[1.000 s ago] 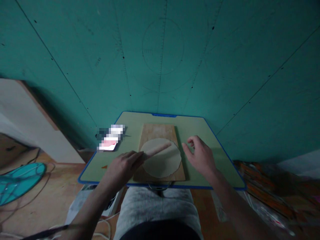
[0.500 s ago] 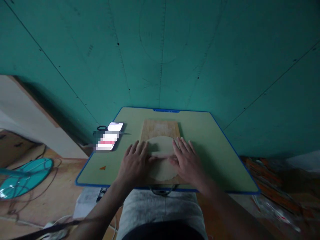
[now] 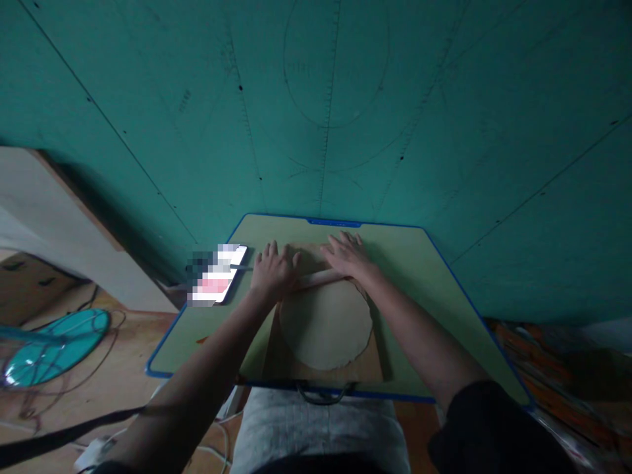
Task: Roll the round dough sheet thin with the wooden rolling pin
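A thin round sheet of dough (image 3: 326, 326) lies flat on a wooden board (image 3: 301, 376). Across its far edge runs a pale rolling pin (image 3: 316, 279), tilted slightly with its right end farther away. My left hand (image 3: 274, 268) is over the pin's left end, palm down with its fingers stretched forward. Over the right end, my right hand (image 3: 348, 255) presses with flat, spread fingers. Neither hand wraps round the pin, and both hide its ends.
The board lies on a pale green table (image 3: 424, 296) with a blue rim. A lit phone (image 3: 222, 280), partly blurred out, is on the left with a thin blade-like thing beside it. A green wall (image 3: 316, 145) rises behind. Cables (image 3: 64, 388) lie on the floor at left.
Both hands and the rolling pin have moved forward, from the middle of the dough to its far edge. More of the dough shows now, and the view has shifted slightly.
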`<state>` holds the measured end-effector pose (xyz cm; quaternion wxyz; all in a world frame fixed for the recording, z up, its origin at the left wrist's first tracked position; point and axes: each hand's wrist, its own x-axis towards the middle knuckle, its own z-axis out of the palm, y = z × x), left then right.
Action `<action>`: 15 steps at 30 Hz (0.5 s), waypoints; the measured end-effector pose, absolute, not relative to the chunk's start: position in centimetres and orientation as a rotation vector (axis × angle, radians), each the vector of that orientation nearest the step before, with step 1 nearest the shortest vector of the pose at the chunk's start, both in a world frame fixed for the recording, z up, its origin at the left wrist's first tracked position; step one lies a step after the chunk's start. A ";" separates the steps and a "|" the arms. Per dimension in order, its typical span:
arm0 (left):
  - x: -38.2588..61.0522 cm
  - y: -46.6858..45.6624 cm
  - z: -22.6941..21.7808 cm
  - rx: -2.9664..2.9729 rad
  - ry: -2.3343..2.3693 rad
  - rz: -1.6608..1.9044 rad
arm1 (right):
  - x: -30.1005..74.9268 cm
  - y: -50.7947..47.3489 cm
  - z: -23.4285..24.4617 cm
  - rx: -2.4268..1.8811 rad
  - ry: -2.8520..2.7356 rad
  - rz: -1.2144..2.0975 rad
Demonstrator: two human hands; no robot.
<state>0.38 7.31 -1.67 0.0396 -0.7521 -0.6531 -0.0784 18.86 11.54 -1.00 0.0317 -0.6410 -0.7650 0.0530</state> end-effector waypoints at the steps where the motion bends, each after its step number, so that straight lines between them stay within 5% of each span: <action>1: 0.5 6.3 -1.9 -2.317 -1.951 -0.263 | 19.0 11.0 -1.1 -1.937 -2.361 0.123; 9: 2.6 -6.8 -4.4 -2.517 -1.463 -0.503 | 22.6 0.1 -3.5 -1.519 -2.457 -0.163; 15: 2.2 -5.1 -4.3 -2.508 -1.555 -0.504 | 19.8 1.8 -2.7 -1.350 -2.574 -0.066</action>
